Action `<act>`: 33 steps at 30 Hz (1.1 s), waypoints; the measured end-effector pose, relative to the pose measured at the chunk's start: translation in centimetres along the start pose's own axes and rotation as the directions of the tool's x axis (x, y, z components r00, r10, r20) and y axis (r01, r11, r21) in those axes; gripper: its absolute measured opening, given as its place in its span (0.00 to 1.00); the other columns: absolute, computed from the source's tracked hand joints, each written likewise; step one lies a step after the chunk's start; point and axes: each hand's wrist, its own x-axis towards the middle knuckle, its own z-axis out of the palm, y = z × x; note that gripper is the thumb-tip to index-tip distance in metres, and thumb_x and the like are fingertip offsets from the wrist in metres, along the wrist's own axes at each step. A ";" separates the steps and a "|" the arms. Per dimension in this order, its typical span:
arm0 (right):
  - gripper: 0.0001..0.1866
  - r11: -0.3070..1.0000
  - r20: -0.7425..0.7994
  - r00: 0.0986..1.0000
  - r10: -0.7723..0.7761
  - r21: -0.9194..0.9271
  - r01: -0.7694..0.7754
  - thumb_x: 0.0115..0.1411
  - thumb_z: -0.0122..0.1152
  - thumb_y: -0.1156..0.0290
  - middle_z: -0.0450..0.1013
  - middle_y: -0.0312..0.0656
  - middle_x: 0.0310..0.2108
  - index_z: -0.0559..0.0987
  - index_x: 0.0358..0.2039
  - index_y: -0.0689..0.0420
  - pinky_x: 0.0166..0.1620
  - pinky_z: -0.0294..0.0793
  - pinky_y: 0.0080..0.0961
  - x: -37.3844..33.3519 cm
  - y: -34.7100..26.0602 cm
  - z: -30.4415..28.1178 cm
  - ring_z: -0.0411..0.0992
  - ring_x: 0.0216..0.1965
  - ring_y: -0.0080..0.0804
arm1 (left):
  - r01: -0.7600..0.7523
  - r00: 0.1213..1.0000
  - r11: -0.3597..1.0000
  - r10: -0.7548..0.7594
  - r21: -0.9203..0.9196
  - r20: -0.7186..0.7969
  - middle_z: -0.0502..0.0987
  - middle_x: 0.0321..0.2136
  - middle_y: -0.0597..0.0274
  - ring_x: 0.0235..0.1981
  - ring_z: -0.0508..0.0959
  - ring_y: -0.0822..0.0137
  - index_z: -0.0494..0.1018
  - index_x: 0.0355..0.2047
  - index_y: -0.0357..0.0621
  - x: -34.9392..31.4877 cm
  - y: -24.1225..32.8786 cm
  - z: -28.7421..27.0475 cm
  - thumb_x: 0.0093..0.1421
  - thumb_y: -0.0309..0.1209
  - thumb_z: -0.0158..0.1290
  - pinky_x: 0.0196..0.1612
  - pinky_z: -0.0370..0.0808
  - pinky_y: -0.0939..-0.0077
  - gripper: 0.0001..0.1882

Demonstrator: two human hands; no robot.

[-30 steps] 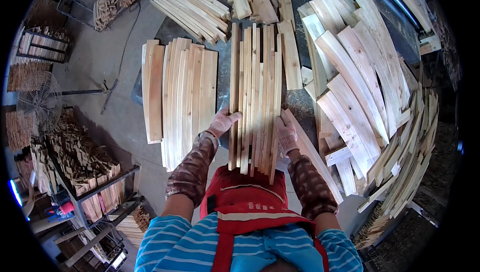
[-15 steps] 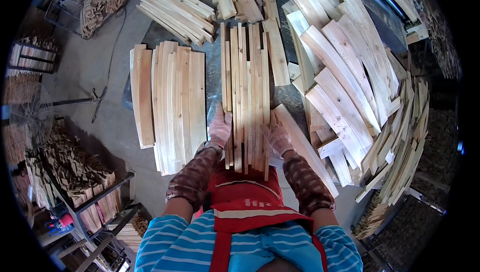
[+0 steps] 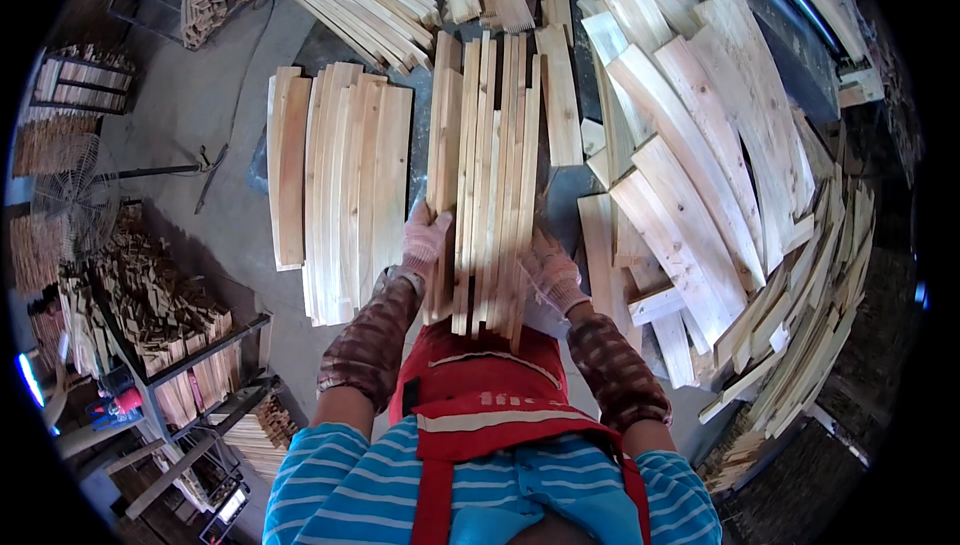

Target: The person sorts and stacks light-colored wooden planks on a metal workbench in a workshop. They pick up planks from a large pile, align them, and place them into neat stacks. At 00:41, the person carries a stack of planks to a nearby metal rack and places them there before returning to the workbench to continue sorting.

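A row of narrow wooden boards point(image 3: 493, 175), several standing on edge, lies lengthwise in front of me. My left hand point(image 3: 426, 243), in a pale pinkish work glove, is closed at the near left side of the row. It holds a board point(image 3: 440, 160) whose broad face shows, leaning slightly apart from the others with a dark gap between. Against the right side of the row presses my right hand point(image 3: 553, 271), gloved too, its fingers bent along the outermost boards. The fingertips of that hand are partly hidden. The near board ends reach over my red apron point(image 3: 485, 360).
Left of the row lies a neat stack of boards point(image 3: 355, 185), with another slanted stack point(image 3: 370, 5) beyond it. A loose heap of wide boards point(image 3: 690, 165) covers the right side. One board point(image 3: 600, 255) lies beside my right hand. A fan point(image 3: 75, 200) stands far left.
The leftmost board has tilted away from the row with my left hand, so its broad face now shows. Right of my right hand, a slanted board now lies straighter. The view has shifted slightly.
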 end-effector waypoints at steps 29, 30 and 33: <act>0.39 0.831 -0.044 0.899 -0.436 0.363 0.421 0.62 0.63 0.55 0.66 0.57 0.63 0.62 0.67 0.61 0.64 0.67 0.38 14.4 -22.6 -4.0 0.66 0.63 0.54 | 0.088 0.993 0.682 -0.005 -0.726 0.116 0.77 0.41 0.50 0.43 0.80 0.54 0.63 0.60 0.43 19.7 19.8 -14.5 0.51 0.32 0.58 0.50 0.80 0.59 0.35; 0.37 0.837 -0.044 0.912 -0.408 0.381 0.393 0.62 0.62 0.55 0.67 0.57 0.62 0.65 0.66 0.61 0.64 0.66 0.38 15.0 -21.8 -4.0 0.66 0.63 0.53 | 0.035 0.998 0.708 0.014 -0.705 0.064 0.78 0.40 0.50 0.41 0.81 0.54 0.64 0.59 0.40 21.9 19.8 -15.2 0.50 0.32 0.58 0.46 0.81 0.60 0.34; 0.31 0.769 0.060 0.942 -0.329 0.596 0.231 0.63 0.62 0.59 0.71 0.55 0.59 0.71 0.62 0.61 0.62 0.69 0.34 15.7 -16.9 -2.0 0.70 0.60 0.48 | -0.046 0.995 0.768 -0.020 -0.638 -0.095 0.79 0.36 0.48 0.35 0.82 0.54 0.66 0.53 0.35 27.9 17.7 -18.7 0.50 0.28 0.57 0.38 0.82 0.62 0.29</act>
